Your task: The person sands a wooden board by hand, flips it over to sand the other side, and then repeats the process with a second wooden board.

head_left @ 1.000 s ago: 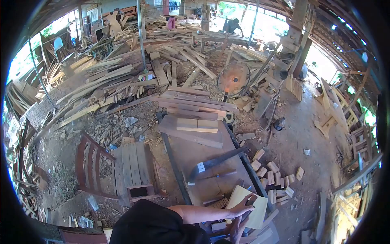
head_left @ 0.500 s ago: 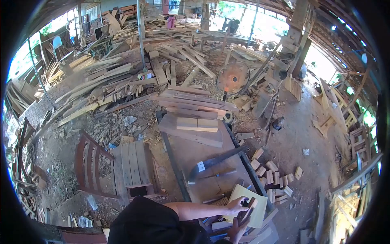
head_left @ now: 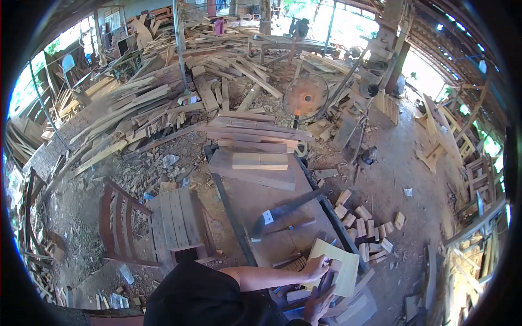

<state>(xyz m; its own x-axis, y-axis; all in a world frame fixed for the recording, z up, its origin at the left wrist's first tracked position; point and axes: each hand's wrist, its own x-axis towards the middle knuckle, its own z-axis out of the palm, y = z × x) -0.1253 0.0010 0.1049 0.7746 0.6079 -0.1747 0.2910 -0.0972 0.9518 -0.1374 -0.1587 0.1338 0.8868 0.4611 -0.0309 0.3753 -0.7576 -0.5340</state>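
Note:
A pale yellow sheet (head_left: 348, 264) lies tilted on the near end of the workbench (head_left: 261, 195). Over it sits a short brown piece of wood (head_left: 335, 266). My left hand (head_left: 316, 269) is at the upper part of this piece, fingers curled in a pinch; what is between them is too small to make out. My right hand (head_left: 319, 305) grips the piece's lower end from below, thumb on one side and fingers stretched along the other. The wood's lower part is dark and partly hidden by the hands.
A bow-shaped dark saw (head_left: 293, 212) and a thin tool (head_left: 288, 228) lie on the bench. Two pale blocks (head_left: 260, 161) and stacked boards (head_left: 253, 133) occupy its far end. Cut blocks (head_left: 367, 228) litter the ground at right. A wooden chair (head_left: 163, 220) stands at left; a round rusty disc (head_left: 306, 98) stands beyond.
My left hand has shifted slightly up along the wood, and its fingers have curled closer. The dark thing formerly visible by its fingertips is now mostly hidden. The view has turned slightly.

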